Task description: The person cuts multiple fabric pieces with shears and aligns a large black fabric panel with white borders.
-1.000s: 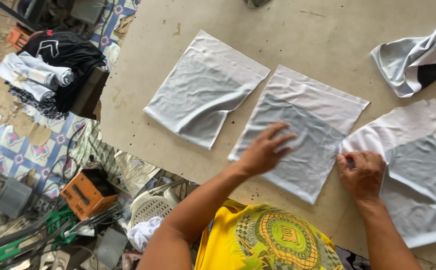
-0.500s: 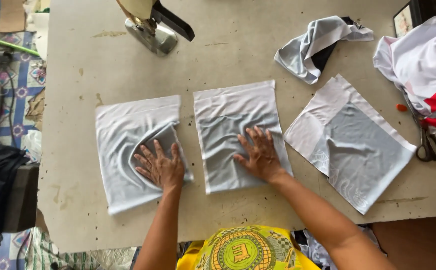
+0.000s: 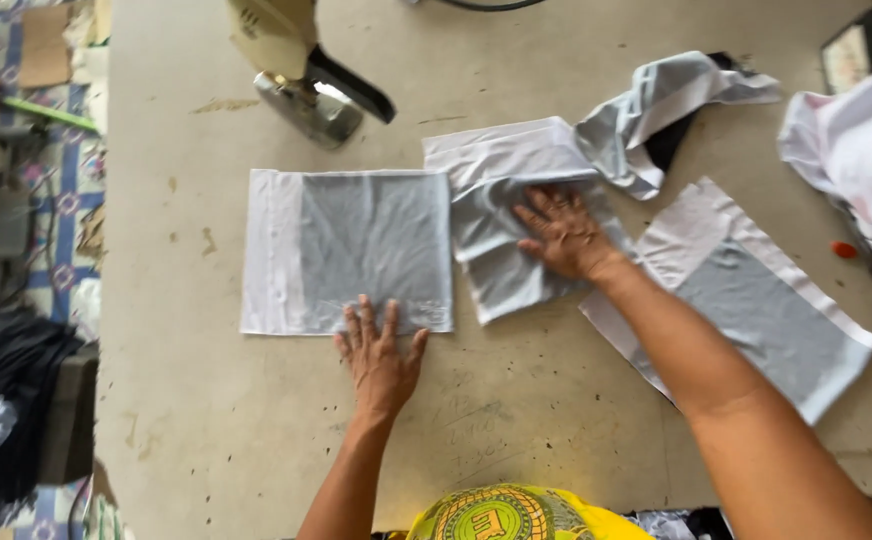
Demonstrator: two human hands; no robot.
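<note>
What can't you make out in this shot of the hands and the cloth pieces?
- Head view: the middle cloth piece under the right hand, covered by the palm.
- Metal machine: its top cut off by the upper edge.
- Dark box, top right: cut by the edge and blurred.

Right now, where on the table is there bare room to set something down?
Bare table lies near the front edge, left of the left hand, and between the iron and the left bag. It is crowded around the right hand, on the middle bag.
</note>
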